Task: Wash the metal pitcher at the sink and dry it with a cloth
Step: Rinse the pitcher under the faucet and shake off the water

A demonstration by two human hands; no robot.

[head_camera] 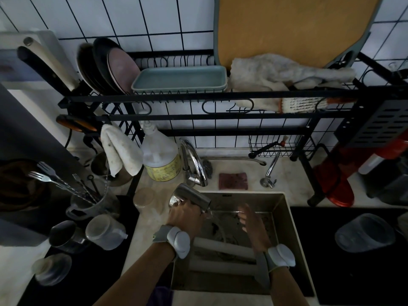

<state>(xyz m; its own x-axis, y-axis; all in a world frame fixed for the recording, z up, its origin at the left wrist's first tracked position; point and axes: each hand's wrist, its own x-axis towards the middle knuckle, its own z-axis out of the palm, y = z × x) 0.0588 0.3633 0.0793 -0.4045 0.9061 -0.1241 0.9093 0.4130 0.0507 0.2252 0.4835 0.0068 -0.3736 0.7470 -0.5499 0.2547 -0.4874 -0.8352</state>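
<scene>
My left hand [184, 214] grips the metal pitcher [191, 195] and holds it tipped on its side over the left part of the steel sink [281, 203], mouth to the right. Water runs out of the mouth into the basin. Beside the stream hovers my right hand [250, 219], fingers apart and holding nothing. The chrome tap [194, 164] stands just behind the pitcher. A white cloth [120, 150] hangs from the rack at the left. A larger pale cloth [276, 78] lies on the rack's top shelf.
A black dish rack [198, 97] with plates and a blue tray spans the sink. A soap bottle [160, 155] and a red sponge [233, 181] sit behind the basin. Cups, jars and a cutlery holder [88, 202] crowd the left counter. A grey rack [223, 255] lies in the sink.
</scene>
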